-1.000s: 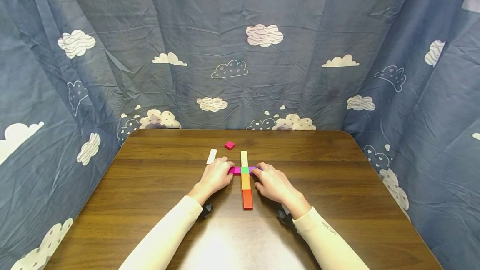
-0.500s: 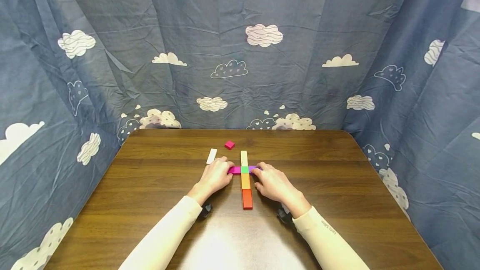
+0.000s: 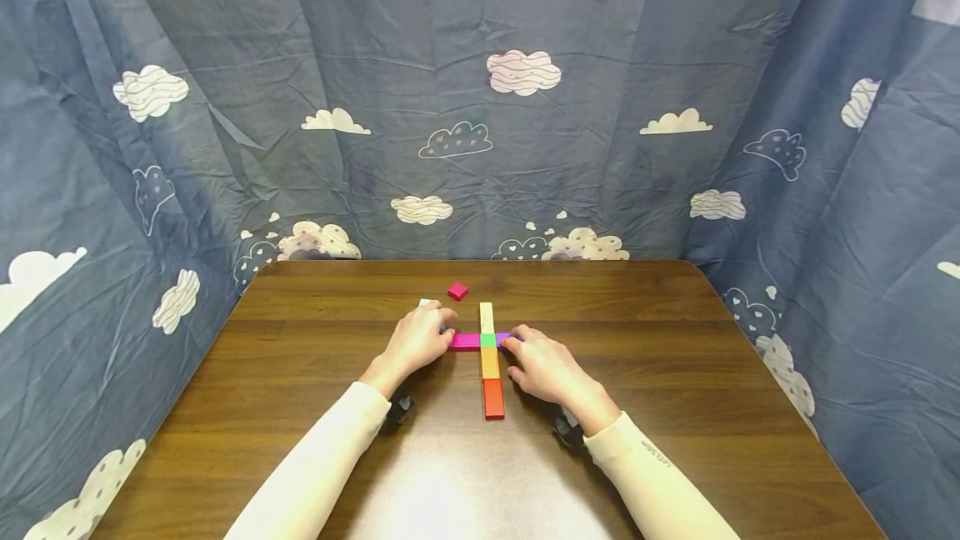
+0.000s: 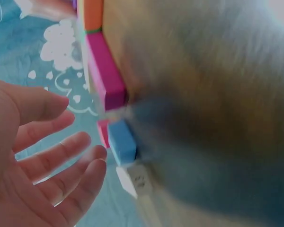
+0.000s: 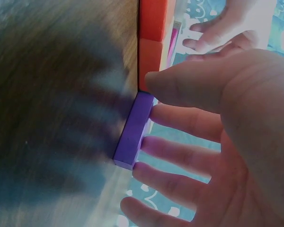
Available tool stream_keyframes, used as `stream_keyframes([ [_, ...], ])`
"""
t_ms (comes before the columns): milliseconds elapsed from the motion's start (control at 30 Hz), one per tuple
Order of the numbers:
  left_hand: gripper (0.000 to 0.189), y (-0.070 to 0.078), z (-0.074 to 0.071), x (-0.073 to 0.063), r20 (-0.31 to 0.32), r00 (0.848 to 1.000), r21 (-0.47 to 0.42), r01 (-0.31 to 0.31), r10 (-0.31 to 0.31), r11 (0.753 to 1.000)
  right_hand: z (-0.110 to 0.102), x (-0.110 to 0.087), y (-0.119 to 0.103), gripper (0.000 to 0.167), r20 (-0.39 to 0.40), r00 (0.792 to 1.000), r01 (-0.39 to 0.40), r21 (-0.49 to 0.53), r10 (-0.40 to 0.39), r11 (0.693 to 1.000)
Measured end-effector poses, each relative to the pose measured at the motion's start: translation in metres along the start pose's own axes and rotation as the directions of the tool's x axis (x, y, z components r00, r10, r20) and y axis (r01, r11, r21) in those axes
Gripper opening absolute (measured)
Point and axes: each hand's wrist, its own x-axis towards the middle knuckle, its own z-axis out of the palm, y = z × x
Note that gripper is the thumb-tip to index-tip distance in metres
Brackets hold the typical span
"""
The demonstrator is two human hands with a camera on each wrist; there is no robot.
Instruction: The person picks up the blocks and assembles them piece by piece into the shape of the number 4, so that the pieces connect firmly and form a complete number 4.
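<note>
Coloured blocks form a cross on the table: a pale yellow block (image 3: 487,317) at the far end, a green block (image 3: 488,341) at the crossing, then an orange block (image 3: 490,362) and a red block (image 3: 493,398) nearer. A magenta block (image 3: 466,342) extends left and a purple block (image 5: 132,132) right. My left hand (image 3: 415,338) hovers just left of the magenta block, fingers spread and holding nothing. In the left wrist view, a blue block (image 4: 122,141) lies beyond its fingertips. My right hand (image 3: 547,363) touches the purple block with outstretched fingertips; its thumb is at the orange block.
A small pink block (image 3: 457,292) lies toward the table's far edge. Near it is a white block (image 4: 133,182), mostly hidden behind my left hand in the head view. A blue cloud-patterned curtain (image 3: 397,165) surrounds the wooden table (image 3: 637,307).
My left hand has let go of the magenta block and moved left, baring more of it and covering most of the white block. The right hand stays at the purple block.
</note>
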Motion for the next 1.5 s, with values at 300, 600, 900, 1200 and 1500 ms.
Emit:
stream_keyframes([
  [300, 0.034, -0.02, -0.009, 0.002, 0.041, 0.999, -0.007, 0.025, -0.025, 1.0, 0.001, 0.0, -0.001, 0.038, -0.003, 1.0, 0.002, -0.005, -0.002, 1.0],
  [600, 0.035, -0.029, -0.002, 0.0, 0.066, 0.993, 0.024, 0.092, -0.093, 0.995, 0.001, -0.001, -0.001, 0.04, 0.012, 1.0, -0.012, -0.021, 0.012, 1.0],
  [900, 0.035, -0.033, 0.006, 0.002, 0.086, 0.985, 0.02, 0.149, -0.15, 0.989, 0.001, -0.001, -0.001, 0.039, 0.012, 1.0, -0.007, -0.012, 0.007, 1.0],
  [1200, 0.029, -0.036, 0.008, 0.001, 0.056, 0.989, 0.015, 0.133, -0.134, 0.991, 0.001, 0.0, -0.001, 0.04, -0.005, 1.0, 0.006, 0.003, -0.006, 1.0],
  [1500, 0.03, -0.034, 0.004, -0.001, 0.067, 0.992, 0.015, 0.104, -0.105, 0.994, 0.002, -0.001, -0.002, 0.04, -0.003, 1.0, 0.002, -0.006, -0.002, 1.0],
])
